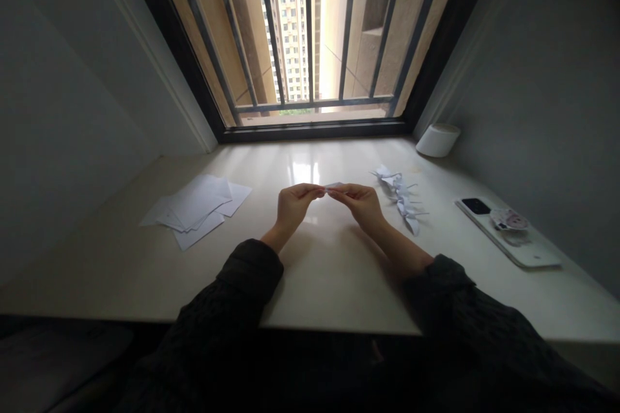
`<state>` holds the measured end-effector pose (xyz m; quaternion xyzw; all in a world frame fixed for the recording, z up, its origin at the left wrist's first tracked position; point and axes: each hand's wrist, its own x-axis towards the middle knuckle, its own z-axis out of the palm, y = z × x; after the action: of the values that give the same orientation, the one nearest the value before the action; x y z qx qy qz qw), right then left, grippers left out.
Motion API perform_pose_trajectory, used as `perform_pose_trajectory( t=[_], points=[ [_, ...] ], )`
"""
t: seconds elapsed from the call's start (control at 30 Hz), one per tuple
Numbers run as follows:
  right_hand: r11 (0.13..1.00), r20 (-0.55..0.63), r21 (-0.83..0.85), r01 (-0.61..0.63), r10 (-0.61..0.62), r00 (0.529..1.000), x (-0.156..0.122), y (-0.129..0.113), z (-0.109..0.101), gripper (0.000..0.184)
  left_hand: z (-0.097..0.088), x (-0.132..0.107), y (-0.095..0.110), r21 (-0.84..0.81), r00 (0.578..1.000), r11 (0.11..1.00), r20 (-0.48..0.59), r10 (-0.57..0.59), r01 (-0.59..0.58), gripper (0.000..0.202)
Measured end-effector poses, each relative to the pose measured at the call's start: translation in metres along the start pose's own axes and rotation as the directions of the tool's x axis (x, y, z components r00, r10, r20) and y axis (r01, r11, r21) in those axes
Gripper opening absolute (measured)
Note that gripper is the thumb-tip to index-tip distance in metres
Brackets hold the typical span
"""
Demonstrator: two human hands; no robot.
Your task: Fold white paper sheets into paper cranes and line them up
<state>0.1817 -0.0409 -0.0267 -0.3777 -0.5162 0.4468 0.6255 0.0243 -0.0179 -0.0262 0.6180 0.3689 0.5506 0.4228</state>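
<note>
Both hands meet above the middle of the pale sill, pinching a small folded piece of white paper (334,186) between them. My left hand (294,203) is closed, thumb and fingertips on the paper's left end. From the other side my right hand (361,203) grips it the same way. Most of the paper is hidden behind the fingers, so its folded shape cannot be made out. To the right of my right hand lie several folded paper cranes (400,193) in a row. Loose white paper sheets (198,200) are spread in an overlapping pile to the left.
A white phone (513,239) with a round grip on its back lies at the right. Near the window's right corner stands a white cylindrical object (438,140). The barred window (310,132) closes off the back of the sill (314,290), with walls on both sides.
</note>
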Motion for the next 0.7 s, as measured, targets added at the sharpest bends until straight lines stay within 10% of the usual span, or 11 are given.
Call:
perform_pose_trajectory(
  t=[0.7],
  points=[
    [0.999, -0.022, -0.035, -0.01, 0.009, 1.0, 0.0004, -0.0028, -0.0037, 0.019, -0.0034, -0.0004, -0.0039, 0.023, 0.998, 0.997, 0.009, 0.069, -0.069, 0.02]
  ],
)
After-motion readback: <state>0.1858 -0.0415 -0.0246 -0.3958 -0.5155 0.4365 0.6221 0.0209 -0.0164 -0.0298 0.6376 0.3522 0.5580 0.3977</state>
